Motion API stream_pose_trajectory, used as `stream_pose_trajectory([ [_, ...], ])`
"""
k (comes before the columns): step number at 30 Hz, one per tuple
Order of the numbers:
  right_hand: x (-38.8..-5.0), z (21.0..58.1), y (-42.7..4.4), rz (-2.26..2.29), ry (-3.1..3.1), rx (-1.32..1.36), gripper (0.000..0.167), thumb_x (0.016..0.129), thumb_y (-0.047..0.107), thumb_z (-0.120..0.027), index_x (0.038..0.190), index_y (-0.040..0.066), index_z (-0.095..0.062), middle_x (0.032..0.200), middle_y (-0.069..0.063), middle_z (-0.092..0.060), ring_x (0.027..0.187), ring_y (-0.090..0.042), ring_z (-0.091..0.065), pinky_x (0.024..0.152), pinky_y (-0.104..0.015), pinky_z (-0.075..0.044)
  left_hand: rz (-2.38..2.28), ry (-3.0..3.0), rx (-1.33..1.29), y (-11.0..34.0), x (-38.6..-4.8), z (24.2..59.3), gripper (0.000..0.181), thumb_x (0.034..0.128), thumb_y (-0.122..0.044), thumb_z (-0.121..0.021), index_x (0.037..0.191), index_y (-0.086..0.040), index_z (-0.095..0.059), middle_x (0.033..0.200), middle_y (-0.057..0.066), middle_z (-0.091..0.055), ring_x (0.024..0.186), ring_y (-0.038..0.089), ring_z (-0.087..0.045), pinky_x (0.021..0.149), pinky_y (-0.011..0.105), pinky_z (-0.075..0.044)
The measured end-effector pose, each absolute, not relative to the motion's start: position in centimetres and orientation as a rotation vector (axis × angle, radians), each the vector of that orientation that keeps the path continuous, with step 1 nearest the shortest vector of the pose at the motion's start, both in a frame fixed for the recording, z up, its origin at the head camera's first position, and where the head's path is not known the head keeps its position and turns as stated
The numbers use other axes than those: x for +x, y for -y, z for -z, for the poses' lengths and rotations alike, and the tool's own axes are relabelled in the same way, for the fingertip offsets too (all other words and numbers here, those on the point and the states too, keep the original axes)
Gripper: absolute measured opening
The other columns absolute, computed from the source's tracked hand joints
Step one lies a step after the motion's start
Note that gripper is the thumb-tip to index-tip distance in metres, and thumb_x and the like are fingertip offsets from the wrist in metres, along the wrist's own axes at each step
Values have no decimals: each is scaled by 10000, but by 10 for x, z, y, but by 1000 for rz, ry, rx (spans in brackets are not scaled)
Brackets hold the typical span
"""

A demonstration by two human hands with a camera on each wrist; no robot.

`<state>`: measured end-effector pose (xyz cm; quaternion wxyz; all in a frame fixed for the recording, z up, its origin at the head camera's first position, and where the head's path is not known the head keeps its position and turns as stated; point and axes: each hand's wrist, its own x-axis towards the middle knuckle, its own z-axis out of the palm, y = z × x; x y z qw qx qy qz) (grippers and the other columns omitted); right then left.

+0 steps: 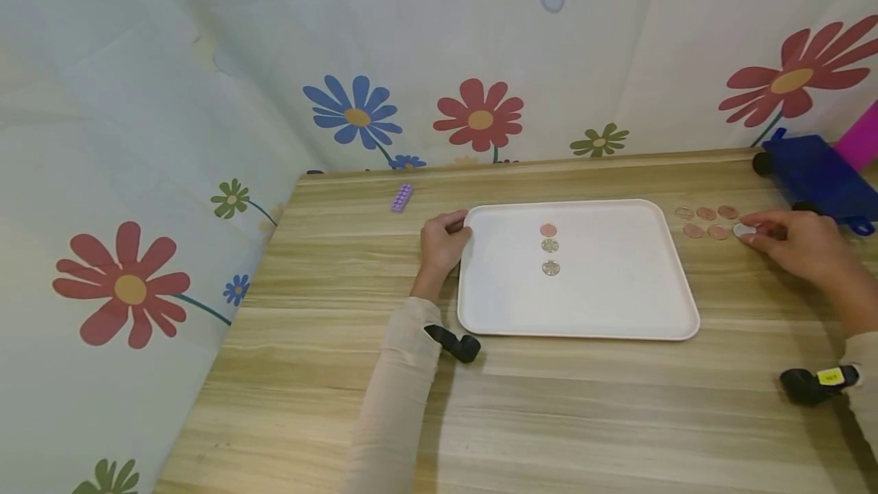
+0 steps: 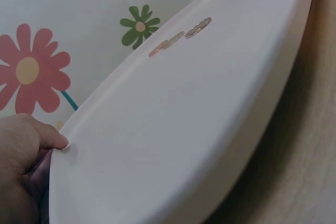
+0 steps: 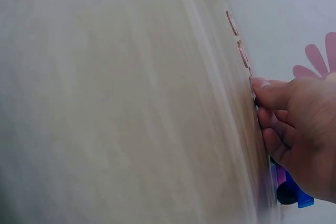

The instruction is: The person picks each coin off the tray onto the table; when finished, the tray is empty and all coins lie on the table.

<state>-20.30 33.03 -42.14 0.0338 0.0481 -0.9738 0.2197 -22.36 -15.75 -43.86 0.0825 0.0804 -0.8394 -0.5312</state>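
While I stand in this room and look over the wooden table (image 1: 549, 418), the nearest things to me are the two pale sleeves (image 1: 394, 380) of a person, with a small black device (image 1: 468, 348) at each wrist. A little farther lies the white tray (image 1: 617, 303). On it three coins make one short column: first a silvery coin (image 1: 551, 268), then a second silvery coin (image 1: 549, 245), and just beside this one, a copper-coloured coin (image 1: 548, 229). The left hand (image 1: 442, 242) grips the tray's left edge near the far corner, with its thumb on the rim; the other fingers are mostly hidden. To the right of the tray, and apart from it, the right hand (image 1: 802, 238) pinches a pale coin (image 1: 741, 229) at its fingertips; whether this coin is lifted from the wood, I cannot tell. Beside it lie five loose coins (image 1: 718, 232), two in the nearer row and three in the farther. In my judgement the work is about one third done: three coins are on the tray, while the pinched one and these five are left outside. Farther away are a purple block (image 1: 402, 198) and a blue object (image 1: 819, 174); behind everything hangs a flowered cloth (image 1: 411, 36).
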Motion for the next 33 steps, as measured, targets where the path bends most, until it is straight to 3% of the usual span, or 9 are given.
stream_pose_trajectory([
  [5,-203,422,-330,-682,3015,93,311,953,115,-691,1132,-135,-644,857,-285,-672,804,-384,-583,673,-361,-413,1587,2502,229,157,-223,438,314,888,7,-691,1199,4,-737,1172,214,-746,1092,315,-729,928,350,-624],
  [12,-203,424,-329,-754,3015,6,367,980,172,-667,1167,-142,-632,957,-341,-660,904,-455,-571,786,-545,-438,1582,2501,223,158,-223,437,316,888,10,-690,1200,8,-735,1172,217,-746,1096,320,-729,932,356,-623],
  [20,-203,425,-328,-766,3012,-18,395,985,204,-665,1178,-139,-629,983,-353,-662,945,-482,-583,790,-574,-457,1589,2504,233,157,-222,436,315,888,11,-688,1200,14,-733,1171,222,-745,1101,322,-728,942,366,-620],
  [23,-203,425,-329,-760,3012,-7,399,986,210,-666,1173,-140,-630,971,-348,-664,938,-478,-588,775,-545,-463,1590,2500,230,157,-223,437,312,887,11,-689,1195,15,-736,1166,221,-747,1094,325,-729,939,372,-621],
  [29,-204,426,-331,-746,3010,31,397,977,219,-678,1170,-126,-641,921,-304,-670,847,-399,-585,682,-331,-408,1593,2494,223,157,-223,438,309,884,17,-688,1189,20,-738,1164,223,-746,1083,329,-731,929,366,-624],
  [33,-204,426,-332,-742,3008,68,373,964,197,-688,1160,-118,-646,888,-282,-674,770,-317,-591,659,-304,-404,1591,2494,223,157,-223,438,312,884,19,-687,1192,21,-736,1169,221,-743,1084,331,-730,932,371,-622],
])
